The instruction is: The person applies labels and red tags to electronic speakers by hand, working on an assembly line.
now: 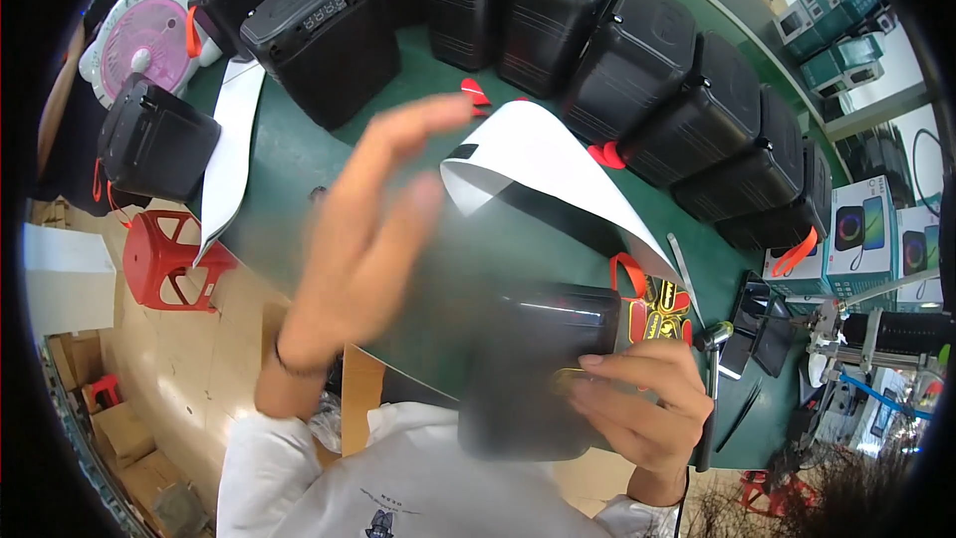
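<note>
In front of my body stands a black portable speaker point(538, 379) with a red strap point(627, 275); haze blurs much of it. My right hand point(642, 403) is at the speaker's right side, its fingertips pinched on a small gold-edged label point(570, 376) against the dark surface. Whether the label is stuck on is unclear. Raised over the table edge, my left hand point(358, 249) is open, fingers apart and smeared by motion, holding nothing visible. Beyond the speaker, a curled white sheet point(558, 154) lies on the green table. Red, gold-edged labels point(657, 317) are spread beside the speaker.
Several black speakers point(637, 60) line the table's far side, some with red straps. A pink fan point(147, 40) stands at far left, above a red stool point(164, 259). At right are printed boxes point(858, 224), a tool with a metal head point(713, 337) and a black device point(762, 329).
</note>
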A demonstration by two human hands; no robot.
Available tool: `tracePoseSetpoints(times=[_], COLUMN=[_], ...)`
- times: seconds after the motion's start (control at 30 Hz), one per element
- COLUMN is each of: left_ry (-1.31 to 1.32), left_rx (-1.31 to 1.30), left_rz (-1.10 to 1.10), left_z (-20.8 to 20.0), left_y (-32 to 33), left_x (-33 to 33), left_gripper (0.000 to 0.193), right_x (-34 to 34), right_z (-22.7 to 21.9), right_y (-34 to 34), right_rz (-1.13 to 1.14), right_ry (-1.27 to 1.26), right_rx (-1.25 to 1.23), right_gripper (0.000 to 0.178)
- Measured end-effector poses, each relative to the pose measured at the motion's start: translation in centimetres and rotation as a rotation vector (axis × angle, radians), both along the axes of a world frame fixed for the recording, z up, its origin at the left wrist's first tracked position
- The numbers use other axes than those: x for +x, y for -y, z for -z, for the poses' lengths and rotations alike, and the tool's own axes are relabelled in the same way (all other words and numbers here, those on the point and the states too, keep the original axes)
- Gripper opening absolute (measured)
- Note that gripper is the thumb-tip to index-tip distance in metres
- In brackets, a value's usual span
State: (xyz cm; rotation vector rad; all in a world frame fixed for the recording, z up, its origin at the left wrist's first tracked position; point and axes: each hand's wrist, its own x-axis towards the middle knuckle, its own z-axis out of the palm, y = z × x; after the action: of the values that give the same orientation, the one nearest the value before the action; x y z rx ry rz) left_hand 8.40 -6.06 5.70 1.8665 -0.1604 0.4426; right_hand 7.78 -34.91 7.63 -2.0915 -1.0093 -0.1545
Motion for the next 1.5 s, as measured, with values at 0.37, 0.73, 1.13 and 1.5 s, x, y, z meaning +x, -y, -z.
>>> tracePoseSetpoints(times=[0.37,0.73,1.13,1.5], left_ry=[-0.171,-0.147,-0.173,-0.203], left_rx=[-0.325,-0.354,-0.318,-0.263], left_rz=[0.179,0.159,0.153,0.133], left_z=[6.3,6.6,6.2,5.8], left_y=[7.3,7.6,7.6,7.7], left_x=[-9.1,-9.0,-8.9,-9.0], left_gripper=[0.079,0.079,0.082,0.09], right_x=[-1.0,-1.0,-1.0,-1.4], right_z=[0.1,-0.1,0.9,0.6], right_y=[-1.3,-2.0,-1.5,-2.1], right_rz=[-0.058,-0.034,-0.059,-0.033], right_ry=[0.042,-0.004,0.048,0.002], right_rx=[-0.115,-0.124,-0.118,-0.091], right_gripper=[0.03,0.025,0.024,0.028])
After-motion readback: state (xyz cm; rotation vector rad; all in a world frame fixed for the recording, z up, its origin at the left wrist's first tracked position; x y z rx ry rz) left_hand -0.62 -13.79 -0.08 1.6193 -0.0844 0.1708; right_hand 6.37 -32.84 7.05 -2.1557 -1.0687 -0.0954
